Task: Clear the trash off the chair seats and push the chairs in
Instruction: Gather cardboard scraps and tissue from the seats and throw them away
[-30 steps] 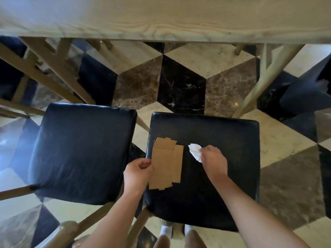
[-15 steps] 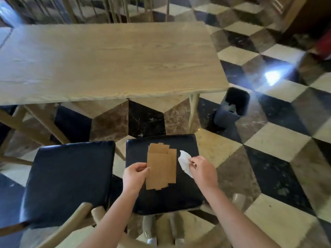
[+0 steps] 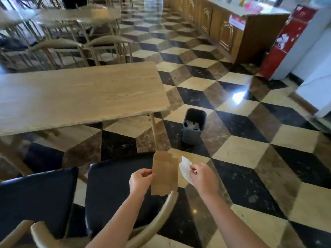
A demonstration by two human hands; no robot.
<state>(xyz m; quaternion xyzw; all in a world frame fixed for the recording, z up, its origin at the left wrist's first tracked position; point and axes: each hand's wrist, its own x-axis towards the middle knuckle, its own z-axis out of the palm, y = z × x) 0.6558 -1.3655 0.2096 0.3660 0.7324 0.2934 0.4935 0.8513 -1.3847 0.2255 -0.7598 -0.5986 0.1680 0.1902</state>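
Note:
My left hand [image 3: 140, 180] pinches the left edge of a flattened brown cardboard piece [image 3: 165, 174], held upright above the right edge of the right chair's black seat [image 3: 114, 183]. My right hand [image 3: 203, 178] pinches a crumpled white paper [image 3: 185, 169] just right of the cardboard, over the floor. The left chair's black seat [image 3: 37, 196] lies bare beside it. Both chairs stand pulled out from the wooden table [image 3: 77, 95]. A dark grey trash bin [image 3: 194, 127] with white scraps inside stands on the floor beyond my hands, right of the table leg.
The right chair's curved wooden backrest [image 3: 161, 208] arcs under my forearms. More tables and chairs [image 3: 71, 45] fill the back left. A wooden counter [image 3: 238, 34] and a red panel [image 3: 284, 43] stand at the back right. Patterned tile floor [image 3: 250, 158] stretches to the right.
Both hands have lifted the cardboard and the white paper off the right seat and carried them rightward. My view has risen and turned right, bringing the bin nearer the centre.

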